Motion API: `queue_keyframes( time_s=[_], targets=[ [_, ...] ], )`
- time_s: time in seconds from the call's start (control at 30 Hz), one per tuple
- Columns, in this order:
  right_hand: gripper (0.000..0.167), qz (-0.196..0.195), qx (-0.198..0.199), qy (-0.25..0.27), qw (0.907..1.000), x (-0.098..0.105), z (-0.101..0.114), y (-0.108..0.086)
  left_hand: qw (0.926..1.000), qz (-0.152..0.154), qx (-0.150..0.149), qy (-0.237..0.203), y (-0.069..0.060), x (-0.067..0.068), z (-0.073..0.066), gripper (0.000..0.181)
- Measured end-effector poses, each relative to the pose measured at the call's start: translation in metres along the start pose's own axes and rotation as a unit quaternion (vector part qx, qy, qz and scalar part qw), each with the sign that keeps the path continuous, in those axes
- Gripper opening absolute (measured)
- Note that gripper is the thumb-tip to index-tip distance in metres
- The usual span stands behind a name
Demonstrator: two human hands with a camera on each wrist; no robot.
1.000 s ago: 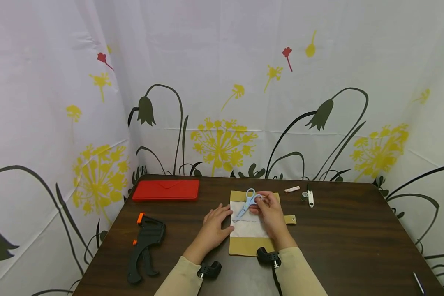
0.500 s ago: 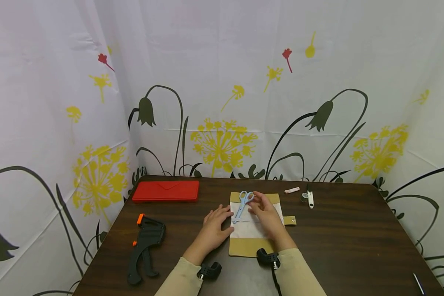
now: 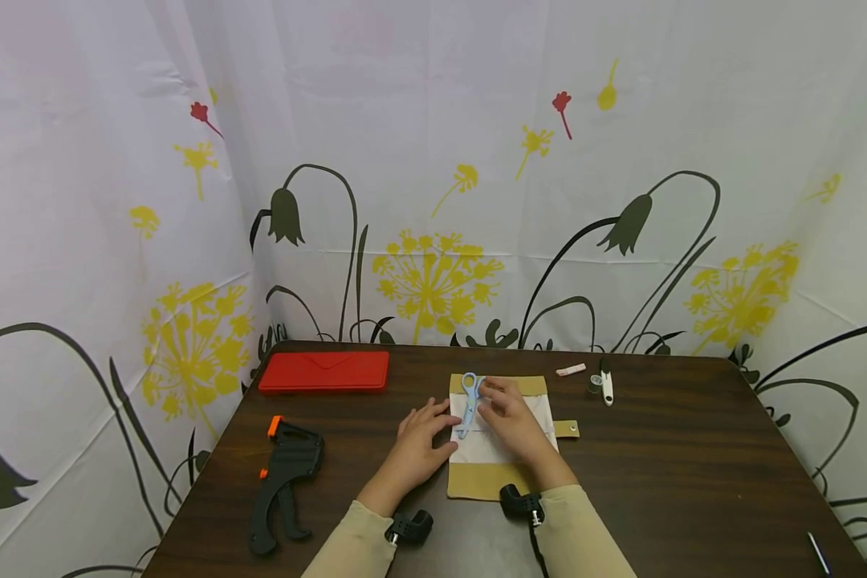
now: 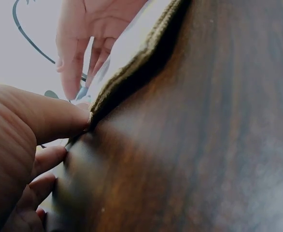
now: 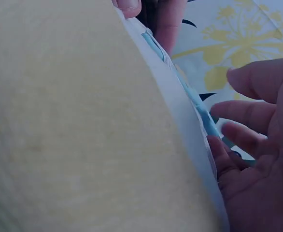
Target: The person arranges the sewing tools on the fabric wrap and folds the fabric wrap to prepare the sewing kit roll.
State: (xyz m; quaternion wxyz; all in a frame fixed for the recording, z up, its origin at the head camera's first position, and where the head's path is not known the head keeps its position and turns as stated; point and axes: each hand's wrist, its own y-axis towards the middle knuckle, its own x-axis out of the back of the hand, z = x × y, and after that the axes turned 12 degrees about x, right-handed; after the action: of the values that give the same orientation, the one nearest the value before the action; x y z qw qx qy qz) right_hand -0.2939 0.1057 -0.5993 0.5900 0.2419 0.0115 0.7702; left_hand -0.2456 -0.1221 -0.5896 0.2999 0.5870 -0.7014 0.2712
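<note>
A pair of light blue scissors (image 3: 470, 403) lies on the white lining of an opened tan fabric pouch (image 3: 482, 482), handles toward the back. My right hand (image 3: 518, 427) is over the pouch's right half, its fingers loosely bent and their tips at the scissors' right handle loop. My left hand (image 3: 421, 443) rests at the pouch's left edge with fingers spread. Its index fingertip reaches the blades, and the thumb touches the edge of the pouch (image 4: 132, 67) in the left wrist view. In the right wrist view the pouch hides most of the left hand.
A red case (image 3: 323, 372) lies at the back left, with a black and orange clamp (image 3: 289, 474) nearer. Beyond the pouch's snap tab (image 3: 567, 429) are a small pinkish-white piece (image 3: 571, 370), a small spool (image 3: 595, 384) and a white-handled tool (image 3: 607, 388). A pen (image 3: 819, 554) lies far right.
The scissors have moved left and turned more upright on the pouch. My right hand no longer holds their handle and has followed to the left. My left index finger has shifted toward the blades.
</note>
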Motion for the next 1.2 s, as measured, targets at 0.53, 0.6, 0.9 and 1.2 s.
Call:
queue_keyframes(
  time_s=[0.53, 0.6, 0.9, 1.2],
  targets=[
    [0.036, 0.038, 0.025, -0.054, 0.9975, 0.0006, 0.0033, -0.0017, 1.0, 0.003, 0.002, 0.009, -0.0006, 0.0028, -0.0011, 0.055],
    [0.035, 0.041, 0.024, -0.056, 0.9973, 0.0008, 0.003, -0.0019, 1.0, 0.006, 0.001, 0.007, -0.0011, 0.0035, -0.0015, 0.055],
    [0.031, 0.046, 0.018, -0.041, 0.9979, 0.0007, 0.0001, -0.0026, 0.9998, 0.013, 0.004, -0.011, -0.0009, 0.004, -0.0021, 0.043],
    [0.026, 0.048, 0.018, -0.032, 0.9982, 0.0012, 0.0017, -0.003, 0.9998, 0.014, 0.009, -0.01, -0.0005, 0.0038, -0.0012, 0.049]
  ],
)
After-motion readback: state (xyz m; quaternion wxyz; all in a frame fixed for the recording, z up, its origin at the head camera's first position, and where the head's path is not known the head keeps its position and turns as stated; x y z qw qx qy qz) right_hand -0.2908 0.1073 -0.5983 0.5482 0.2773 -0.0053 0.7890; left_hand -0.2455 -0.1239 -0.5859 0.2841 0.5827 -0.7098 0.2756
